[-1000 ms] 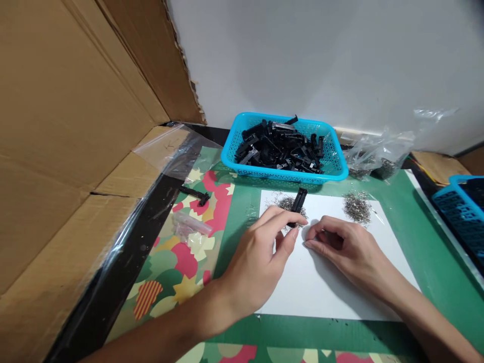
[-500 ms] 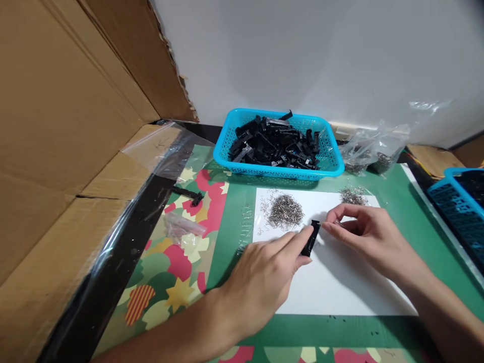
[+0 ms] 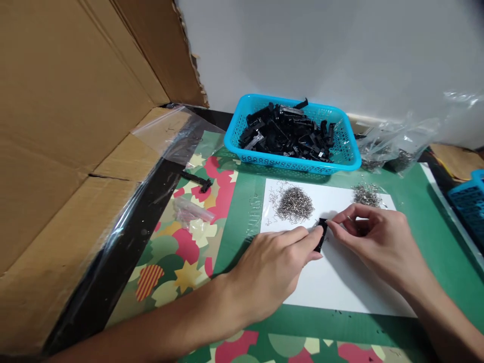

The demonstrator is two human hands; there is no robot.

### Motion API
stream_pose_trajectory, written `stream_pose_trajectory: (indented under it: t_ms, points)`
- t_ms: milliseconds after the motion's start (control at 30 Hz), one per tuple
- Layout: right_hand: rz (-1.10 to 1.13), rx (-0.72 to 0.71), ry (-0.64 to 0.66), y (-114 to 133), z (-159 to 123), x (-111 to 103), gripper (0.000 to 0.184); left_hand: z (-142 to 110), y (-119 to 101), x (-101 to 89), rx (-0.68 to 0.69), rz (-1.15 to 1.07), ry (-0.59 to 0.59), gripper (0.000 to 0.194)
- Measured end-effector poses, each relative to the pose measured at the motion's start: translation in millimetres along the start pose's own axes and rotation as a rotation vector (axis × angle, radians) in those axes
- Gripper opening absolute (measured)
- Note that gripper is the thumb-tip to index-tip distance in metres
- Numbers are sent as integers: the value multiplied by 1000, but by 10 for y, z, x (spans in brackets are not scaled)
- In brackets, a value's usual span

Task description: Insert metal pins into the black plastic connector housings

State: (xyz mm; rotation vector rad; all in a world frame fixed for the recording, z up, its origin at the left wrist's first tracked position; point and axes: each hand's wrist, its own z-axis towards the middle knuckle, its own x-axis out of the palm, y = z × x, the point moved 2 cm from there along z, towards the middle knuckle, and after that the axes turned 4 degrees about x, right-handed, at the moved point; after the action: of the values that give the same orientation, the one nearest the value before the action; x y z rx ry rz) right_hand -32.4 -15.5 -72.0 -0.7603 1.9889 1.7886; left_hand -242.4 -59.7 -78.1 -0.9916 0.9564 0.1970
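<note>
My left hand [image 3: 278, 262] is closed around a slim black plastic part [image 3: 321, 242], holding it low over the white sheet [image 3: 340, 282]. Thumb and index finger of my right hand [image 3: 372, 232] are pinched together at the top end of that part. Whatever sits in this pinch is too small and too covered to name. Behind my left hand lies a pile of small metal springs or bent wire pieces [image 3: 295, 204]. A second pile of tiny metal pieces [image 3: 366, 194] is just beyond my right hand.
A blue basket [image 3: 293, 160] full of black plastic parts stands at the back. Clear bags [image 3: 401, 146] are to its right, near another blue basket [image 3: 469, 201]. A loose black part [image 3: 196, 180] and a small plastic bag [image 3: 192, 214] lie left. Cardboard [image 3: 68, 101] walls the left side.
My left hand has brought the black part from over the left pile down toward the middle of the sheet and turned it. My right fingers have come up against its top end.
</note>
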Motion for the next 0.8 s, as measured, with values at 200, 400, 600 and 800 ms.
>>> stream_pose_trajectory:
  t_ms: [200, 400, 600, 800]
  points:
    - [-6, -30, -42, -16, -33, 33, 43, -2, 5, 8, -4, -7, 14, 38]
    - [-73, -48, -62, -32, -59, 43, 37, -13, 9, 27, 7, 5, 29, 41]
    - [-124, -70, -106, -32, -89, 66, 37, -23, 3, 33, 14, 19, 22, 39]
    - [-120, -69, -114, -9, -104, 112, 37, -22, 1, 26, 6, -2, 31, 38]
